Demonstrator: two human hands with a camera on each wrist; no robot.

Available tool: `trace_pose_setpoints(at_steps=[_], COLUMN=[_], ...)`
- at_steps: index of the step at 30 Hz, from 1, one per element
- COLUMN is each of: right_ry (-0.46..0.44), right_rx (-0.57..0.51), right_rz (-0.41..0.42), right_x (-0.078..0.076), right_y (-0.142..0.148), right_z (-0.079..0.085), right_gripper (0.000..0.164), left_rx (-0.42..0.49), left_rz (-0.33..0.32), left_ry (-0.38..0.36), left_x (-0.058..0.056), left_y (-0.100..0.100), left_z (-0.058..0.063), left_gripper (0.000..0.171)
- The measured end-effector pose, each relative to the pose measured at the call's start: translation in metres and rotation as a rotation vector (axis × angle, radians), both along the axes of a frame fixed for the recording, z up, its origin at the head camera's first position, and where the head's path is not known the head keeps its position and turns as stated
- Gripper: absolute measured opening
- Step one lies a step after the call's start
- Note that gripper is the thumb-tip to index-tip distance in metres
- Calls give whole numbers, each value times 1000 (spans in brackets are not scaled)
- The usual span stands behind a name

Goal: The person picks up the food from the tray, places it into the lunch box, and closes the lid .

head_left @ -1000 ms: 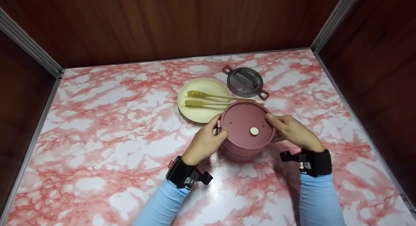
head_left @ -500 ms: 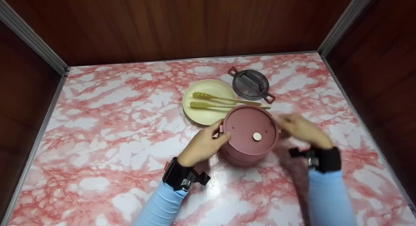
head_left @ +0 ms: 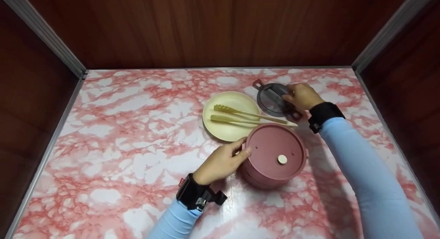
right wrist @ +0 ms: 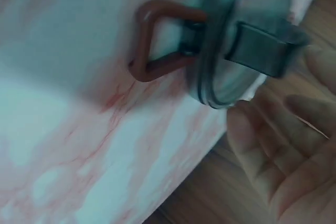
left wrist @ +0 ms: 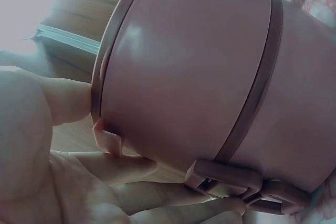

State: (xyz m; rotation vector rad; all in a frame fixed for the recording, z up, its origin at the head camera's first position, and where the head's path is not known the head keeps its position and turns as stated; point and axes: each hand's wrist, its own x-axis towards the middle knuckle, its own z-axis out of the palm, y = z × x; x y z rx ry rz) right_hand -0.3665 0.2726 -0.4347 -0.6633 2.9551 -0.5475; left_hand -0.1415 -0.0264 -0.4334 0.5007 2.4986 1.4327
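In the head view, a dusty-pink lidded pot [head_left: 275,153] with a cream knob stands front right of centre. My left hand [head_left: 221,161] holds its left side, thumb on the lid's rim. In the left wrist view, the fingers [left wrist: 173,195] lie along the loop handles [left wrist: 226,177], one above the other. Farther back is a dark see-through lid [head_left: 271,96] with a block-like grip and reddish loop handles. My right hand [head_left: 302,96] is over its right side. The right wrist view has the fingers spread beside the rim, the thumb near the grip [right wrist: 257,51].
A pale yellow plate [head_left: 223,132] lies left of the dark lid. A yellow-green slotted utensil [head_left: 240,112] and a flat-ended one [head_left: 227,119] lie across it, their handles reaching behind the pot. Dark wood panels [head_left: 220,29] wall in the marbled pink tabletop [head_left: 113,139].
My right hand has let go of the pot's right side and moved up and away to the dark lid. My left hand stays on the pot. The whole scene shifts slightly as the head turns.
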Motion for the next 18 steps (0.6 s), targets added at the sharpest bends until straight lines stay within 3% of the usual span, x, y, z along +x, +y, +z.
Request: trace_pose_setpoints(at_steps=[6,9,11,15,18], right_ry=[13,-6,-17,12,64], right_rx=[44,58,47,-22,-120], right_rz=[-21,-44,-59,-65,-73], right_x=[-17,-15,-14,-13,-9], right_y=[-18,-19,-18,-10,-3], right_z=[-7,-1,4,14,26], right_gripper=[18,15,22,39,33], left_rx=[-15,-12,-9,-10,-19], left_rz=[3,-2,-2,3,10], left_ry=[6,9,11,18,19], left_x=[-1,0,1,0,-1], left_y=[-1,1,1,1,1], left_z=[-2,-1,0,-1,-2], left_gripper=[62,61,61,61,61])
